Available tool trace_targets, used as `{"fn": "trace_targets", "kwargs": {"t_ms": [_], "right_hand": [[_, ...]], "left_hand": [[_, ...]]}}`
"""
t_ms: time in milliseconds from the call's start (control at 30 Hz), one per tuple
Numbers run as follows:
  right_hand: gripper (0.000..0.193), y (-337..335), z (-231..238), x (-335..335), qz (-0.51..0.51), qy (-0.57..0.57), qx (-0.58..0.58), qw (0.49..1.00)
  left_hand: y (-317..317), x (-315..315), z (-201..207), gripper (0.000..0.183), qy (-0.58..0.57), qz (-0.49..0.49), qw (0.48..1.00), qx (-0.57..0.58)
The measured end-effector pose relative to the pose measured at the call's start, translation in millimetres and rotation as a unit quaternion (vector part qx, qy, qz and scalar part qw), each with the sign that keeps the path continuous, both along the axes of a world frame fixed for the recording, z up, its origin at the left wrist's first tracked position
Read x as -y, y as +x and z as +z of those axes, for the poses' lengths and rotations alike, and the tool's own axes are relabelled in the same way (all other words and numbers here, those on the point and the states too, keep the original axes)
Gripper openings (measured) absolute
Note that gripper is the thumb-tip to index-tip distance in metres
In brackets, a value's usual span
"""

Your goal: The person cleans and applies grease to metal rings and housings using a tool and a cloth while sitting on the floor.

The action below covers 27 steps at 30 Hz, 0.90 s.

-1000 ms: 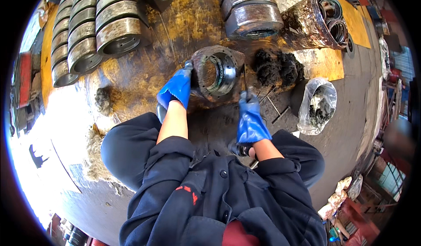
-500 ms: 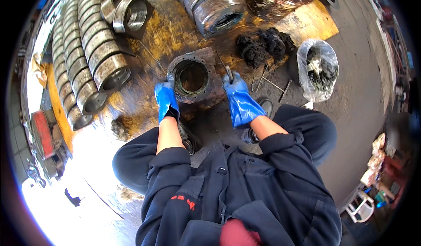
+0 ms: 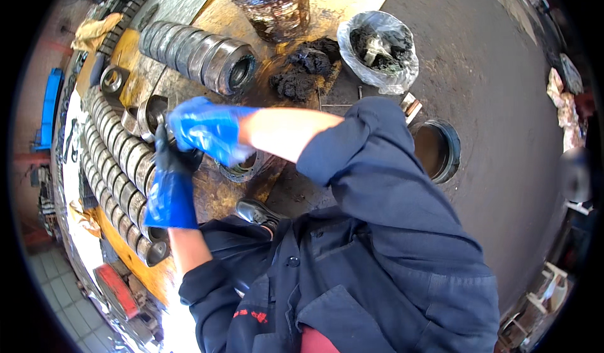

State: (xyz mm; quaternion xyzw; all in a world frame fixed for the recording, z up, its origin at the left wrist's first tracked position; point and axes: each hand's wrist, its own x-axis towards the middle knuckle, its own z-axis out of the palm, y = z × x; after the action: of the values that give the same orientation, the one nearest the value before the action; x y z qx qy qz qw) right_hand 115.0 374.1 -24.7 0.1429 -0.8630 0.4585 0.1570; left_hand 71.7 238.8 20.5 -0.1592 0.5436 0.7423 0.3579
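My left hand [image 3: 171,186], in a blue glove with darkened fingers, is raised beside a shiny metal ring [image 3: 153,115]. My right hand [image 3: 204,128], also gloved in blue, crosses over to the left and meets it. Both hands look closed, but whatever is in them is hidden by the gloves and blurred by motion. Whether the fingers touch the ring is unclear. Below my right wrist, the round-bored metal housing [image 3: 241,172] shows only in part, covered by glove and forearm.
Rows of ribbed metal cylinders [image 3: 126,170] lie at left, a thicker one [image 3: 200,58] farther back. Dark greasy clumps [image 3: 296,79] sit near a plastic-lined bin [image 3: 377,54]. A grimy bucket [image 3: 272,13] holds rings. At right stands a round pan [image 3: 437,151] of brown liquid.
My hands have left the housing's sides and come together at the left, near the rings. My right arm now crosses my body. The view has turned, bringing the round pan into sight.
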Motion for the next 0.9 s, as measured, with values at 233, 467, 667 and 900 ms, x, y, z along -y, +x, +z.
{"fn": "trace_targets", "kwargs": {"t_ms": [233, 467, 667, 900], "right_hand": [[0.049, 67.7, 90.2, -174.1, -0.120, 0.114, 0.364, 0.917], [0.039, 274.4, -147.3, -261.9, -0.355, -0.180, 0.490, 0.776], [0.046, 301.6, -269.7, -259.9, -0.393, 0.027, 0.603, 0.694], [0.058, 237.7, -309.7, -259.2, -0.582, -0.083, 0.483, 0.649]], "left_hand": [[-86.5, 108.5, -27.7, 0.044, 0.273, -0.256, 0.927, -0.021], [-102.9, 134.9, -78.6, 0.027, 0.101, -0.204, 0.973, 0.029], [-111.5, 144.4, -100.3, 0.021, -0.178, -0.082, 0.980, -0.045], [-99.8, 151.0, -101.1, 0.023, -0.223, -0.102, 0.966, -0.080]]}}
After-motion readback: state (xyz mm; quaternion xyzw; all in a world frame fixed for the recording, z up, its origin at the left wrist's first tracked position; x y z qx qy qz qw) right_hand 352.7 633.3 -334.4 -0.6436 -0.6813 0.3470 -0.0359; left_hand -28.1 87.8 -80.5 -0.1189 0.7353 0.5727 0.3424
